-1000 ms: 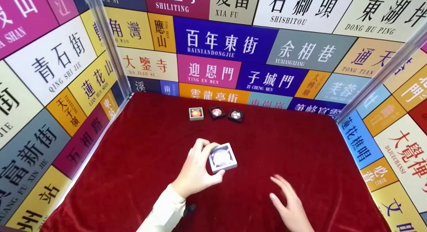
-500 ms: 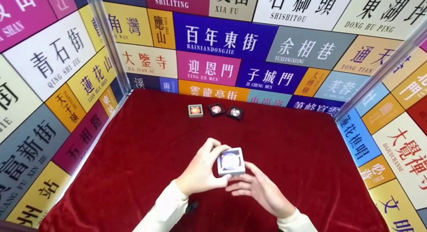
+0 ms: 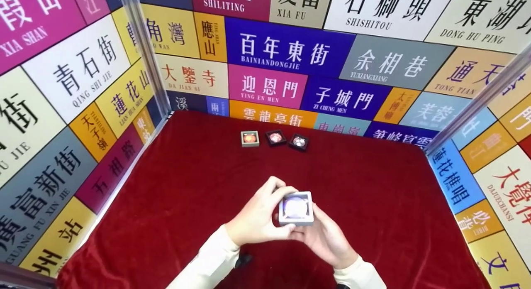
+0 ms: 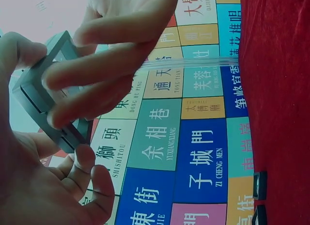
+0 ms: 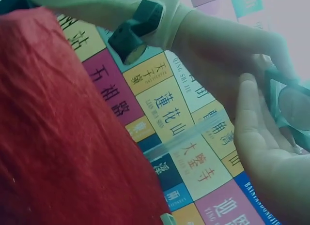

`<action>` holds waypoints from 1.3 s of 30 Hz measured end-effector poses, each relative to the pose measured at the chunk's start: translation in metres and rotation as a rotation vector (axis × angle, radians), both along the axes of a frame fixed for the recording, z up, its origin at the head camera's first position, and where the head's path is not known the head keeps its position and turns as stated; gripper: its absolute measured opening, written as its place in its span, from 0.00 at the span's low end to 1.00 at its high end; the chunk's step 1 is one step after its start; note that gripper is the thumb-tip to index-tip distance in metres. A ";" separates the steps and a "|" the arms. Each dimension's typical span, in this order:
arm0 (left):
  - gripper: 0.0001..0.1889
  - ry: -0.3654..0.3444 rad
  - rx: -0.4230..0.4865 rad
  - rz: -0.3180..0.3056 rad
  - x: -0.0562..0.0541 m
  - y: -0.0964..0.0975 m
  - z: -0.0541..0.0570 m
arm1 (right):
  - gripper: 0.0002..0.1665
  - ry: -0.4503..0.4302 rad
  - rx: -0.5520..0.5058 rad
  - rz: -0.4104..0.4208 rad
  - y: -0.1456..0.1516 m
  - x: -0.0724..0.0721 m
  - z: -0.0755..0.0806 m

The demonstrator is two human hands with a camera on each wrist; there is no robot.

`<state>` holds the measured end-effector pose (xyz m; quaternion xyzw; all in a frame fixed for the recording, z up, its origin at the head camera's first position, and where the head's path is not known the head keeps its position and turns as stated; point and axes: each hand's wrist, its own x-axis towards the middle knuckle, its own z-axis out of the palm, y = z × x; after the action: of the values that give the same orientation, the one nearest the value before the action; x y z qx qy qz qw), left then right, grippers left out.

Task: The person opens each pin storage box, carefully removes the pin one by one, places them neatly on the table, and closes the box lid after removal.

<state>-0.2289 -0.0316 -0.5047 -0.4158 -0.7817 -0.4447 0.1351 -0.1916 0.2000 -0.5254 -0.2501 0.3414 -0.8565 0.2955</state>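
Observation:
Raised above the red cloth is a small grey square box [image 3: 286, 218] with a pale, bright round piece [image 3: 296, 207] framed in its front. My left hand [image 3: 259, 214] grips this box by its left side, fingers at the top edge and thumb at the bottom. From the right, my right hand [image 3: 327, 239] reaches behind and beneath it. In the left wrist view, the right hand's fingers [image 4: 92, 65] lie fairly straight across the box's back [image 4: 41, 87]. The right wrist view catches only part of the box [image 5: 273, 97], at its right edge.
Toward the back of the red cloth [image 3: 199, 164] sit a greenish-framed box [image 3: 249, 138] with an orange piece and two black boxes, one reddish inside [image 3: 276, 137], one silvery [image 3: 298, 142]. Panels with large characters [image 3: 290, 44] wall the back and both sides.
My right hand has come in from the lower right to the back and underside of the grey box. My left hand has carried the box a little right and down.

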 end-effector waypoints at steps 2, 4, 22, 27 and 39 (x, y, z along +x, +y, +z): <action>0.40 -0.005 -0.010 0.003 0.000 0.001 0.001 | 0.33 -0.014 -0.026 0.004 0.001 0.000 -0.002; 0.39 0.002 -0.034 0.019 0.001 0.002 0.003 | 0.32 -0.026 -0.051 0.003 0.001 0.000 -0.004; 0.40 0.159 -0.289 0.140 0.011 0.005 0.017 | 0.30 -0.039 0.008 -0.041 -0.014 -0.001 -0.012; 0.38 0.173 -0.328 0.141 0.009 0.007 0.018 | 0.33 -0.047 -0.025 -0.046 -0.014 -0.003 -0.012; 0.44 0.181 -0.356 0.127 0.007 0.007 0.021 | 0.32 -0.048 -0.043 -0.056 -0.016 -0.006 -0.015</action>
<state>-0.2223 -0.0241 -0.4833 -0.4216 -0.8571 -0.2510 0.1570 -0.1979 0.1835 -0.5407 -0.2262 0.3224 -0.8774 0.2741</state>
